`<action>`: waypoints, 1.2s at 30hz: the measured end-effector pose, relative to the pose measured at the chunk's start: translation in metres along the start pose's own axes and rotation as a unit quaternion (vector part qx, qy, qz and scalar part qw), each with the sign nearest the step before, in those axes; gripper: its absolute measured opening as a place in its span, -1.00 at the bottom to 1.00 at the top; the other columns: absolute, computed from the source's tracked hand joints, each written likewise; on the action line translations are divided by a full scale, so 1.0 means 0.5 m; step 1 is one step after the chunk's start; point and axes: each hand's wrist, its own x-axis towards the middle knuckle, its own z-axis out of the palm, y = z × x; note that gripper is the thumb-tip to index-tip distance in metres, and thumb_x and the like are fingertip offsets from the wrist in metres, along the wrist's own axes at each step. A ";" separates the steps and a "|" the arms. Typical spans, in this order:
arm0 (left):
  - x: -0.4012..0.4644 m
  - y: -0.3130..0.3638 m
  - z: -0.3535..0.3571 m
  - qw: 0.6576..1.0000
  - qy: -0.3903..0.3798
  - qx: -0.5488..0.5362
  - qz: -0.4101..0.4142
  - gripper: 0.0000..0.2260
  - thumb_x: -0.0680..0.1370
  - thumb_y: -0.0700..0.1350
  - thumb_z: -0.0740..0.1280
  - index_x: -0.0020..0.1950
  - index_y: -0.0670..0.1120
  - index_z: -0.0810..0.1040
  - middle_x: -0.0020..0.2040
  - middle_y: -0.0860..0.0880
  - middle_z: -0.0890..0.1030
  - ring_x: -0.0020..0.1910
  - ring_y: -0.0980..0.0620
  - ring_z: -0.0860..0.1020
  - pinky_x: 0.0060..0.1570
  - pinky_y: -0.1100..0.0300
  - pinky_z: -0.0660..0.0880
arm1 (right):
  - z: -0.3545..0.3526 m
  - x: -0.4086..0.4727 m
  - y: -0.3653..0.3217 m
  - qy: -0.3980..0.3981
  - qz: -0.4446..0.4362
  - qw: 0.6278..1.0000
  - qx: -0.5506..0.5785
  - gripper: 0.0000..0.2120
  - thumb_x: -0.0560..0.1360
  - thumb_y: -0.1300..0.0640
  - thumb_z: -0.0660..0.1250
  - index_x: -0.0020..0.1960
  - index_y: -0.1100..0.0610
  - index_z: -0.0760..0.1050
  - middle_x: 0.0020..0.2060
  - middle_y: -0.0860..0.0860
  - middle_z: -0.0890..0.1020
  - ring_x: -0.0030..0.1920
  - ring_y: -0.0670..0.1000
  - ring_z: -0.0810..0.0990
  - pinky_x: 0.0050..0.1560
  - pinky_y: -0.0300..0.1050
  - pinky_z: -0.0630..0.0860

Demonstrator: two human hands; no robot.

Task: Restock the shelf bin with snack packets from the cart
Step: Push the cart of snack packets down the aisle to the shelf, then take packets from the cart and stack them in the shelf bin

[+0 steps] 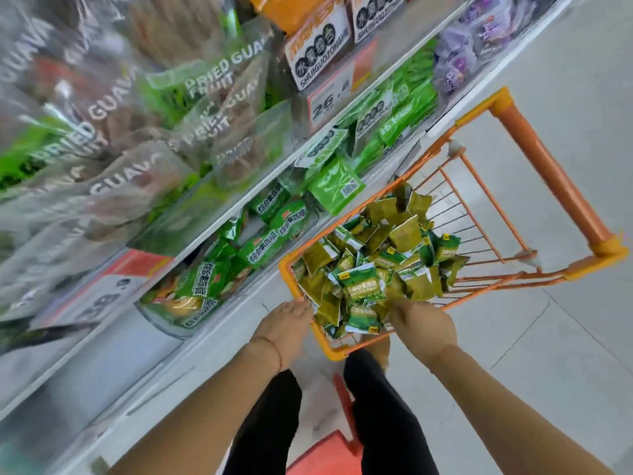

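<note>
An orange wire cart (479, 190) stands in front of me, heaped with several small green and olive snack packets (376, 255). My left hand (286, 322) rests at the cart's near left rim, fingers reaching into the pile's edge. At the near right side my right hand (423, 323) is dug into the packets, its fingers hidden among them, so what it grips cannot be made out. To the left, a clear shelf bin (161, 317) on the lower shelf holds similar green packets (205, 279).
Shelves run along the left with dried guava bags (137, 97), green packs (394, 121), purple packs (459, 63) and price tags (329, 101). The cart's orange handle (548, 173) points away over tiled floor (565, 337). A red stool (325, 450) is under my legs.
</note>
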 end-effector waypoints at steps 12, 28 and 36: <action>0.045 -0.090 0.084 0.949 0.314 0.015 -0.040 -0.35 0.49 -0.28 0.27 0.54 -0.11 0.11 0.56 -0.14 -0.05 0.54 -0.12 -0.07 0.45 0.07 -0.21 | 0.043 0.077 -0.072 0.357 -0.167 0.909 0.138 -0.70 0.51 0.06 0.19 0.11 0.18 0.55 0.08 0.12 0.58 0.13 0.11 0.48 0.15 0.04 0.37; -0.030 -0.220 0.284 0.870 0.491 -0.039 -0.014 -0.19 0.41 -0.47 0.19 0.50 0.07 -0.05 0.45 0.15 -0.20 0.47 0.18 -0.18 0.43 0.31 -0.27 | 0.223 0.044 -0.264 0.374 -0.367 0.850 0.053 -0.67 0.51 -0.03 0.18 0.13 0.13 0.56 0.17 0.10 0.55 0.17 0.16 0.50 0.23 0.09 0.40; -0.129 -0.160 0.376 0.705 0.617 -0.343 -0.072 -0.60 0.39 -0.15 0.15 0.14 0.13 0.59 0.07 -0.13 0.65 0.03 -0.10 0.58 -0.04 0.19 0.41 | 0.301 -0.088 -0.223 0.339 -0.377 0.846 0.162 -0.58 0.55 -0.04 0.29 0.35 0.10 0.39 0.26 0.06 0.49 0.27 0.03 0.42 0.25 -0.13 0.33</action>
